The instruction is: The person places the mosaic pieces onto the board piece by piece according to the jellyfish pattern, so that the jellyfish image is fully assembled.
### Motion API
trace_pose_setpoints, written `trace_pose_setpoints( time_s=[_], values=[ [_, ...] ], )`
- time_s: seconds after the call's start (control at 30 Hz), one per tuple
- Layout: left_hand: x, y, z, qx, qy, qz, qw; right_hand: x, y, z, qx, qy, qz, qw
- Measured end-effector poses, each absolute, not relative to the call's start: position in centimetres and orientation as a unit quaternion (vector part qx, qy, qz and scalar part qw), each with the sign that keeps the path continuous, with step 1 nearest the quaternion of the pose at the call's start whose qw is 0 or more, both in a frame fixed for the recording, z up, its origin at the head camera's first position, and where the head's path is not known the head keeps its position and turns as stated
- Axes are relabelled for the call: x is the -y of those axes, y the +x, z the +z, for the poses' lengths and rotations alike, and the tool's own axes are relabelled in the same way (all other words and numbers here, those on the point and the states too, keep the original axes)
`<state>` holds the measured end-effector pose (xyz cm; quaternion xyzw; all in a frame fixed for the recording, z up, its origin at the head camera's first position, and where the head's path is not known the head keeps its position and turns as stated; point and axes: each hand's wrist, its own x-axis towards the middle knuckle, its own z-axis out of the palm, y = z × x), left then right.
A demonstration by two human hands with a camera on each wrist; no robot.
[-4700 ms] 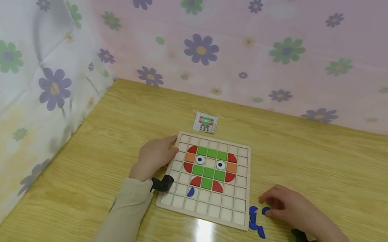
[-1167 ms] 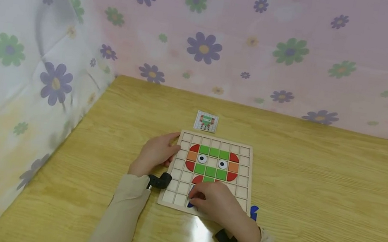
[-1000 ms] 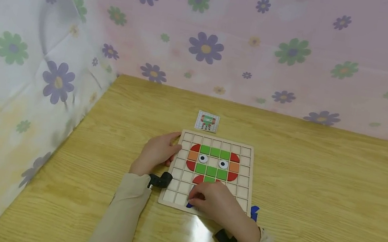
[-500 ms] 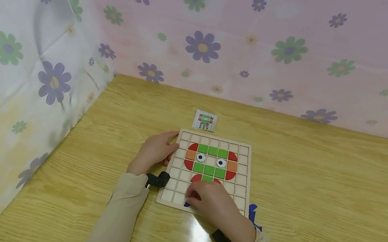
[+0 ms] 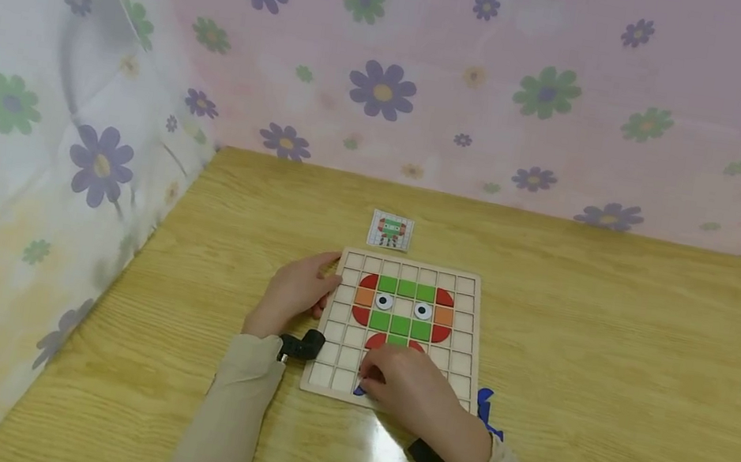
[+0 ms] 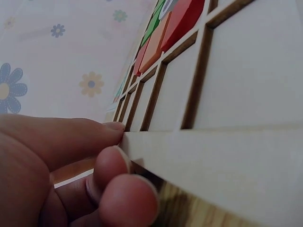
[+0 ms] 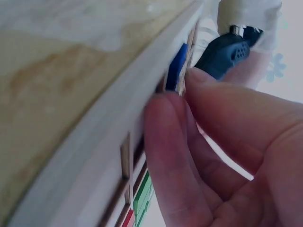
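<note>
A wooden grid board [image 5: 465, 341] lies on the table, with red, green and orange pieces and two eye discs [image 5: 423, 311] set in its cells. My left hand [image 5: 295, 292] holds its left edge, the fingertips [image 6: 129, 201] low against the side in the left wrist view. My right hand [image 5: 408, 384] is over the lower rows, thumb and fingers pinching at a small blue curved piece [image 5: 359, 390]. In the right wrist view this blue piece [image 7: 177, 67] shows between the fingertips, close over a cell. The hand hides several lower cells.
Several loose blue pieces [image 5: 484, 409] lie beside the board's right edge, partly behind the right forearm. A small picture card [image 5: 390, 231] with a similar coloured figure lies beyond the board. Flowered cloth [image 5: 437, 73] rises behind the table.
From the loose blue pieces at the right, my right hand has come left onto the board's lower rows with a blue piece. Its fingers shift only slightly lately. The left hand stays at the edge.
</note>
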<state>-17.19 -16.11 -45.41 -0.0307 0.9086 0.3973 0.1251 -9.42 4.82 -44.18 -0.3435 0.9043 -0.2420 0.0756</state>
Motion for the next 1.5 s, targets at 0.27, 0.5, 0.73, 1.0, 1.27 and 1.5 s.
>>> trace_pose_setpoints(
  time_s=[0.27,0.5,0.73,1.0,1.27,1.5],
  values=[
    [16.3,-17.7,-44.9,-0.913,-0.022,0.389,0.119,-5.6,-10.6,-43.4,-0.901,-0.352,-0.233,0.098],
    [16.5,-17.7,-44.6,-0.909,-0.031,0.397,0.124,-5.1,-10.4,-43.2,-0.888,-0.377,-0.237,0.110],
    [16.6,-17.7,-44.7,-0.905,-0.032,0.405,0.125,-5.1,-10.5,-43.2,-0.882,-0.399,-0.230,0.101],
    [16.4,-17.7,-44.9,-0.904,-0.036,0.404,0.131,-5.3,-10.4,-43.4,-0.876,-0.405,-0.230,0.126],
    [16.4,-17.5,-45.2,-0.905,-0.033,0.402,0.132,-5.4,-10.2,-43.5,-0.875,-0.401,-0.231,0.144],
    [16.3,-17.4,-45.3,-0.900,-0.036,0.409,0.144,-6.1,-9.9,-43.1,-0.878,-0.391,-0.238,0.141]
  ],
)
